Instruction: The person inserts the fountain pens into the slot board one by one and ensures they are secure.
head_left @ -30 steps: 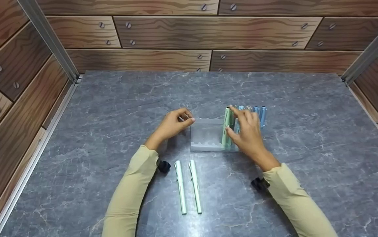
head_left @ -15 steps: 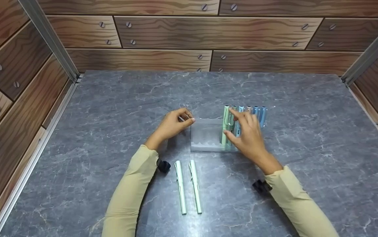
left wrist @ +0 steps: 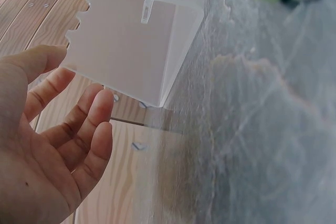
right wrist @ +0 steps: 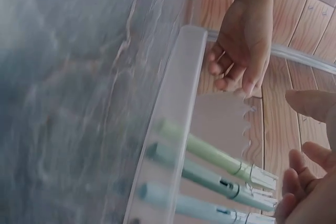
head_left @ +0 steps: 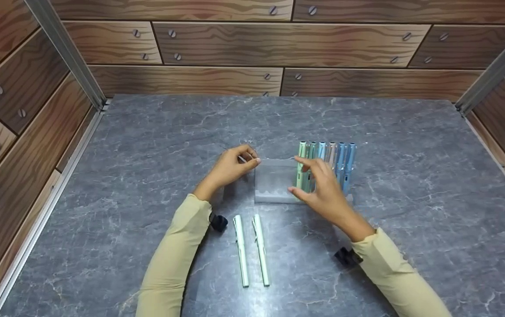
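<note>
A frosted clear pen stand point(head_left: 274, 176) sits mid-table. My left hand point(head_left: 232, 167) pinches its upper left corner between thumb and index finger, the other fingers loosely bent, as the left wrist view shows at the stand's notched edge point(left wrist: 71, 35). Upright in the right part of the stand lean several pens: a light green pen point(head_left: 301, 149) leftmost, then a darker green pen point(right wrist: 210, 179), a pale blue pen point(right wrist: 189, 205), a brownish one and blue ones. My right hand point(head_left: 327, 189) hovers before them, thumb and fingers spread, holding nothing; it partly hides the pens.
Two pale green pens, a left one point(head_left: 241, 251) and a right one point(head_left: 261, 251), lie side by side on the grey marbled table point(head_left: 146, 264) in front of the stand. Wood-patterned walls point(head_left: 234, 42) enclose the back and sides.
My right hand has drawn away from the light green pen, shifting lower and slightly left. That pen now stands by itself in the stand. My left hand has stayed put.
</note>
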The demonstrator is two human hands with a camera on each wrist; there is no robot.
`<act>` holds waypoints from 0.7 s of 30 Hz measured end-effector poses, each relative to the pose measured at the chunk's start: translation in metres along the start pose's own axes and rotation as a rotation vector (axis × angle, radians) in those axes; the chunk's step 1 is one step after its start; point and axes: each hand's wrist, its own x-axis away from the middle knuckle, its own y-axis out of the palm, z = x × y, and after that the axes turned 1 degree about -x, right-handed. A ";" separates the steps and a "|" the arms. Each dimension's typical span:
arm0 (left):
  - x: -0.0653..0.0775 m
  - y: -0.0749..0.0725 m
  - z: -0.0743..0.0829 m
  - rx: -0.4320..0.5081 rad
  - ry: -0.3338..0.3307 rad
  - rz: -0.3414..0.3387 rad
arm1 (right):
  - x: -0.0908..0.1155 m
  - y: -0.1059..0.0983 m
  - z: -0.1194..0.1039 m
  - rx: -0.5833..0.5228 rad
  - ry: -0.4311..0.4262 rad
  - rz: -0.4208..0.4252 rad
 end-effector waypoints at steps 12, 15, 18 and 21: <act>0.000 0.001 0.000 0.009 0.014 0.010 | 0.012 0.005 -0.017 -0.282 0.199 -0.281; 0.000 0.001 0.000 0.007 0.016 0.016 | 0.013 0.008 -0.019 -0.332 0.254 -0.361; 0.000 0.001 0.000 0.005 0.013 0.016 | 0.015 0.011 -0.021 -0.362 0.298 -0.434; 0.001 0.002 0.000 0.000 0.009 0.014 | 0.017 0.014 -0.023 -0.375 0.324 -0.501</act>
